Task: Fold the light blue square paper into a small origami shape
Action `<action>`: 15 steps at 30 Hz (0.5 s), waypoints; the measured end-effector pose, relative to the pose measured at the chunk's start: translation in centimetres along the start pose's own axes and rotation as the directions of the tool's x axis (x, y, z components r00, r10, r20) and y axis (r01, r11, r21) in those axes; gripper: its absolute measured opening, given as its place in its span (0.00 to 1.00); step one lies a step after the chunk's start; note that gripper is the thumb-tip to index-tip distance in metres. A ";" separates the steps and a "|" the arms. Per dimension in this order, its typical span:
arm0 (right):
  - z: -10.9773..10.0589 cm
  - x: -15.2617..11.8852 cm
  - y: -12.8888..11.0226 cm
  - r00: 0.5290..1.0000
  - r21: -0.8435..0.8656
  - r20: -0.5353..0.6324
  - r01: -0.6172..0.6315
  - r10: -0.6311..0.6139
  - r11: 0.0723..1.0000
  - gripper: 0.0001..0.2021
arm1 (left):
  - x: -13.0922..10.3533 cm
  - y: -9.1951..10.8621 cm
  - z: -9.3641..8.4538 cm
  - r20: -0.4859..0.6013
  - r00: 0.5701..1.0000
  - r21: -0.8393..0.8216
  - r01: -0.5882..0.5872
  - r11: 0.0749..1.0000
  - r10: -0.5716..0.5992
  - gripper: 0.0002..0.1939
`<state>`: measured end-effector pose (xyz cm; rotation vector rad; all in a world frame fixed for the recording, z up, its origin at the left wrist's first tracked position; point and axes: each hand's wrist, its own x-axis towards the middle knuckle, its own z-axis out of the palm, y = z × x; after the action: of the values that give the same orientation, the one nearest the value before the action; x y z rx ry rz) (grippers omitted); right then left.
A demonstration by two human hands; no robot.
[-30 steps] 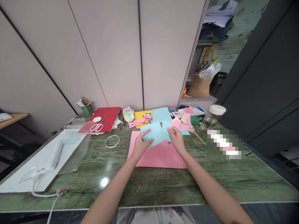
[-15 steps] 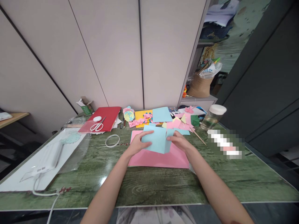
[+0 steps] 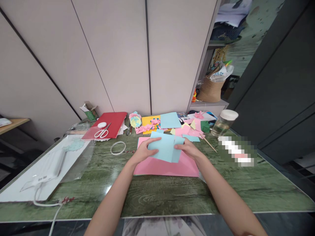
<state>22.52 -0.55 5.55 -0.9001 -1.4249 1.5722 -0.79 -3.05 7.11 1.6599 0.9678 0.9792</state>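
Observation:
A light blue sheet of paper [image 3: 164, 148] is held up between both hands, with a vertical crease near its right side. My left hand [image 3: 144, 151] grips its left edge, thumb and fingers on the paper. At the right edge, my right hand [image 3: 190, 149] pinches the narrower flap. Under the blue paper lies a pink sheet [image 3: 167, 167] on the green table. Another light blue sheet [image 3: 170, 120] rests farther back, beside small pink folded pieces [image 3: 146, 128] on a yellow sheet [image 3: 150, 121].
White scissors [image 3: 101, 132] lie on a red folder [image 3: 113, 123]. A white cable loop [image 3: 118, 148] is left of the pink sheet. At the right stand a lidded jar [image 3: 224, 123] and a wooden stick [image 3: 209, 144]. A power strip [image 3: 50, 165] sits at the left.
The right flap of the held blue paper has opened out flatter, and my right hand has shifted slightly with it. The left hand keeps its hold.

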 end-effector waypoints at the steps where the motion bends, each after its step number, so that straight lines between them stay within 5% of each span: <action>1: 0.0 0.0 0.1 1.000 -0.003 -0.001 0.000 0.000 1.000 0.16 | 0.0 0.0 0.0 -0.001 1.000 0.004 -0.005 1.000 0.005 0.26; 15: 0.4 0.5 0.9 0.986 0.000 -0.115 0.122 -0.122 0.992 0.17 | -0.4 0.4 0.0 -0.086 0.993 0.115 -0.067 0.991 0.077 0.25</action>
<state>21.88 -0.29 4.75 -0.8682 -1.3669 1.4115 -0.85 -3.50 7.46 1.7671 1.0457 1.0723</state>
